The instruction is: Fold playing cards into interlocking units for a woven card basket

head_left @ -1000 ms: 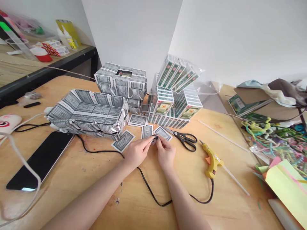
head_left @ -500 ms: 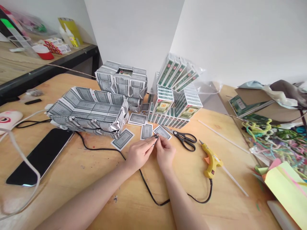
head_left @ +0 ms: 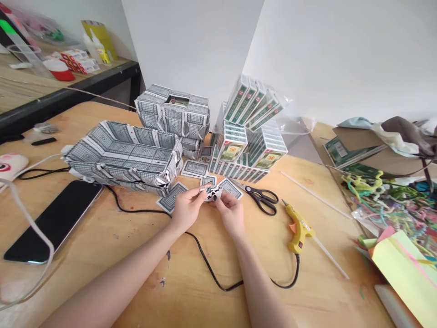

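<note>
Left hand (head_left: 186, 208) and right hand (head_left: 232, 212) pinched a clubs playing card (head_left: 214, 193).
Uneven pressure risked creasing it; cord (head_left: 226, 289) snags risked dragging the four-o'clock glue gun (head_left: 301, 230).

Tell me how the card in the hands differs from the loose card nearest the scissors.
The held card shows its face, with black symbols on white; the loose card shows its grey patterned back. The held card is gripped by the left hand and right hand, while the loose card lies on the table. Both are playing cards.
</note>
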### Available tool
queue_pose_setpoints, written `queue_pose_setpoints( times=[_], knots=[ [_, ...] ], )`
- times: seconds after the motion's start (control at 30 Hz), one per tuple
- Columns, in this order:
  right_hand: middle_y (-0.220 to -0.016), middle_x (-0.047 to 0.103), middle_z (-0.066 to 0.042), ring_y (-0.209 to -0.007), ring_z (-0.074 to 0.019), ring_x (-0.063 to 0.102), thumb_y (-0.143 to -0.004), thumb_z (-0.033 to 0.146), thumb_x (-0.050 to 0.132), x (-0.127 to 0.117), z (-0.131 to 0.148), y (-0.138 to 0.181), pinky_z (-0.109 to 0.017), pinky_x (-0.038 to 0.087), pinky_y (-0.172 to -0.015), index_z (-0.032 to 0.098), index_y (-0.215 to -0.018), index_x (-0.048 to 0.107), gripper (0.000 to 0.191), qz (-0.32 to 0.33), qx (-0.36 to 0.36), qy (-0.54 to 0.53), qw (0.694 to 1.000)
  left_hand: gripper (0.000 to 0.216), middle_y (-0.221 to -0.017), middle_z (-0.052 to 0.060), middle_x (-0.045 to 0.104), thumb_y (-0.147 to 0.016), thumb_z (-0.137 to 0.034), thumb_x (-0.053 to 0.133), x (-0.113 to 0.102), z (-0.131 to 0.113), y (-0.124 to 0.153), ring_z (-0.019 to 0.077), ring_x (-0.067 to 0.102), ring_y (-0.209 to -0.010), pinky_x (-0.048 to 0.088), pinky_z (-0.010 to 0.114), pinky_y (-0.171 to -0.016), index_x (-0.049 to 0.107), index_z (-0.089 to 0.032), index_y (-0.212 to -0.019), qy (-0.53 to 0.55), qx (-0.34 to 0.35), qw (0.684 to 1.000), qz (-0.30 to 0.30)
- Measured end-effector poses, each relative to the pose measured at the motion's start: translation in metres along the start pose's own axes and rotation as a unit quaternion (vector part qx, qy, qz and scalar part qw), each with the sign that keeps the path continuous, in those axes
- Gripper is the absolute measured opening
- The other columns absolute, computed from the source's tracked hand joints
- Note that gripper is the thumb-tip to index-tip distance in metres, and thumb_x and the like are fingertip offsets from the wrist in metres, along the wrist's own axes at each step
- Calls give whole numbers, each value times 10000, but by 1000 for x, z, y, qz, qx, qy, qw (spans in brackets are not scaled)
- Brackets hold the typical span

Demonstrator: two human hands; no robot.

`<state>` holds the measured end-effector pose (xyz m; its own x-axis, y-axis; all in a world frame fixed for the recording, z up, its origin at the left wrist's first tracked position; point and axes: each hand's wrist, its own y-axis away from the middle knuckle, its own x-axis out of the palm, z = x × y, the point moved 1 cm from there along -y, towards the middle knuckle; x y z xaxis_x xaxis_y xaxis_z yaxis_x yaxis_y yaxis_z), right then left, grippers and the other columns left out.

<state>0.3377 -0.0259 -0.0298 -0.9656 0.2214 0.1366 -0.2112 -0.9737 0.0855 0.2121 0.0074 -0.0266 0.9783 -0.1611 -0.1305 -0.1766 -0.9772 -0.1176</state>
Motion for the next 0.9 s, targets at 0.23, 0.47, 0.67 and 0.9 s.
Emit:
queue_pose_setpoints(
  times=[0.23,0.47,0.67,0.9],
  knots=[
    [-998,670,-63,-826,-225,658,-720,404,612,2,5,4,-400,520,-811,169,-961,644,338,77,45,-65,994,259,-841,46,686,-787,-285,513,-6,0,-7,187,613,-818,491,269,-724,669,-130,-924,-9,-19,999,-48],
    [-849,700,-77,-758,-216,671,-691,435,632,7,2,6,-373,545,-741,152,-858,658,330,53,69,-35,996,247,-655,23,636,-831,-313,441,-10,-1,-4,124,565,-591,416,197,-550,621,-144,-837,-194,53,977,-65],
    [-805,699,-56,-738,-214,671,-711,431,608,8,1,7,-336,556,-656,173,-841,660,294,67,69,-20,995,219,-577,40,586,-862,-283,355,-11,1,-2,160,544,-517,322,238,-486,528,-155,-824,-414,168,893,-55],
    [-776,694,-53,-716,-208,667,-710,443,603,7,2,8,-321,551,-620,164,-805,646,297,94,87,-12,992,208,-503,29,536,-869,-261,322,-12,2,-3,173,524,-467,275,255,-458,489,-163,-793,-474,198,857,-38]
  ],
)
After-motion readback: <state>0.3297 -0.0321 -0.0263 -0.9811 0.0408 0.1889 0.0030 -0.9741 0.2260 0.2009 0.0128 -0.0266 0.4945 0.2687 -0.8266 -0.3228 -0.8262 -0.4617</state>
